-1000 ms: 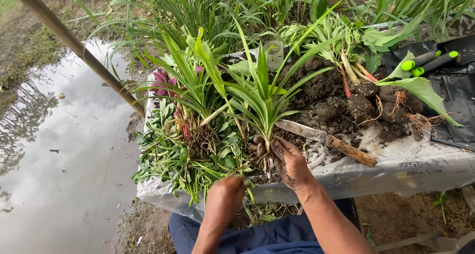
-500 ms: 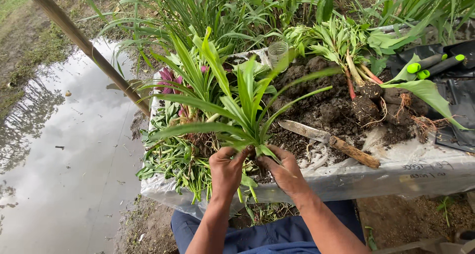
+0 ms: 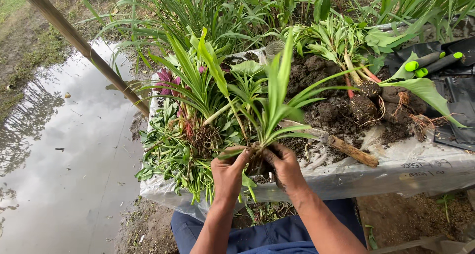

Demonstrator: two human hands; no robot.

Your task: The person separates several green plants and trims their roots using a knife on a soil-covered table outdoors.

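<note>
My left hand (image 3: pixel 228 173) and my right hand (image 3: pixel 283 167) both grip the base of a small plant (image 3: pixel 273 100) with long narrow green leaves. The muddy root clump (image 3: pixel 257 161) sits between my fingers, just above the front edge of a plastic-covered table (image 3: pixel 415 172). The leaves fan upward and lean to the right. My right hand is smeared with soil. A knife with a wooden handle (image 3: pixel 350 150) lies on the soil just right of my right hand, its blade partly hidden by leaves.
A heap of uprooted green and purple plants (image 3: pixel 183 140) covers the table's left. Dark soil (image 3: pixel 321 93) and rooted plants (image 3: pixel 363 93) lie at centre right. Green-handled tools (image 3: pixel 430 62) rest on black plastic far right. A puddle (image 3: pixel 59 150) and slanted pole (image 3: pixel 81 46) are left.
My left hand rose from below the table edge and took hold of the plant's base beside the right hand. The plant's leaves tilted left, then swung up and to the right.
</note>
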